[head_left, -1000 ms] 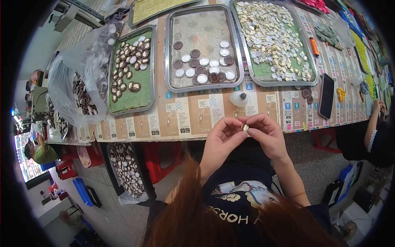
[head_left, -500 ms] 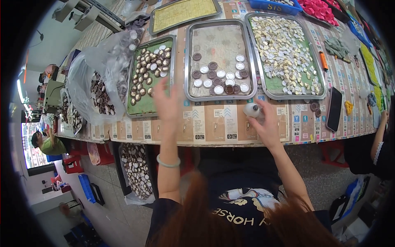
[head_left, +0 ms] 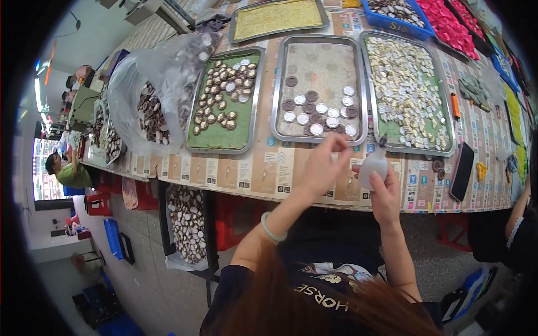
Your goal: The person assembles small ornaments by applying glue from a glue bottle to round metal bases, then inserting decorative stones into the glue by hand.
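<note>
My right hand is wrapped round a whitish translucent squeeze bottle, its dark nozzle pointing up, at the table's front edge. Close beside it, my left hand has its fingers curled together over the front right corner of the middle metal tray; whatever they may pinch is too small to make out. Brown and white round button-like discs lie in that tray's front half. The green-lined tray to its left holds gold-and-brown round pieces. The right-hand tray is filled with small gold and white pieces.
A clear plastic bag of discs stands at left. Behind are a yellow-lined tray and a blue basket. At right lie a phone, an orange cutter and a grey cloth. Below the table sits a disc-filled crate.
My left hand has moved right, from the green-lined tray to the middle tray's front right corner. My right hand has turned the bottle nozzle-up. The whole view has shifted slightly.
</note>
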Demonstrator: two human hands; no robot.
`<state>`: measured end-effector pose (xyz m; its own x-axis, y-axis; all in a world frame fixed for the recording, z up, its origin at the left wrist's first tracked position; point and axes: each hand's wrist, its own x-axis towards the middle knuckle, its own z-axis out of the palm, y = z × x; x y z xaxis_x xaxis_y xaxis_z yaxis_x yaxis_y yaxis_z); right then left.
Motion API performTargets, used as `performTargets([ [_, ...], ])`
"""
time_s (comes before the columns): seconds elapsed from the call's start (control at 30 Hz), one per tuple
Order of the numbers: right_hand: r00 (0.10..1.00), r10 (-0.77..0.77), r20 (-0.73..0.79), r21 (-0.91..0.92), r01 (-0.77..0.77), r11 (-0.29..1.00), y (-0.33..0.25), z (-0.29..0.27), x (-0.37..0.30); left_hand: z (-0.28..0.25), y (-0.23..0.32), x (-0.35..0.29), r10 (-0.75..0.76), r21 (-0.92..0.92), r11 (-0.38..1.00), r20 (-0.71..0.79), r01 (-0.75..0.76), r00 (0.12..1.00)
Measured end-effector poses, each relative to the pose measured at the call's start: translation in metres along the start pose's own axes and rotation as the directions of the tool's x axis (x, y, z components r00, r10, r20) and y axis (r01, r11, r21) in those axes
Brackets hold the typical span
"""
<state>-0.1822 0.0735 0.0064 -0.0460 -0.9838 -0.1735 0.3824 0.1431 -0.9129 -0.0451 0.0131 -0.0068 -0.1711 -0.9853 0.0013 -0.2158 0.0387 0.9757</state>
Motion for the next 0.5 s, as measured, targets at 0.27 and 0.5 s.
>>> performTargets([
  [0.27, 0.986, 0.110, 0.129, 0.070, -0.120, 0.990, -0.012, -0.005, -0.005, -0.012, -0.003, -0.037, -0.146, -0.587, 0.675, 0.488, 0.447, 0.861],
  [0.5, 0.989, 0.105, 0.102, 0.104, -0.116, 0.988, -0.028, 0.003, -0.013, -0.021, -0.008, -0.046, -0.215, -0.806, 0.254, 0.492, 0.535, 0.843],
])
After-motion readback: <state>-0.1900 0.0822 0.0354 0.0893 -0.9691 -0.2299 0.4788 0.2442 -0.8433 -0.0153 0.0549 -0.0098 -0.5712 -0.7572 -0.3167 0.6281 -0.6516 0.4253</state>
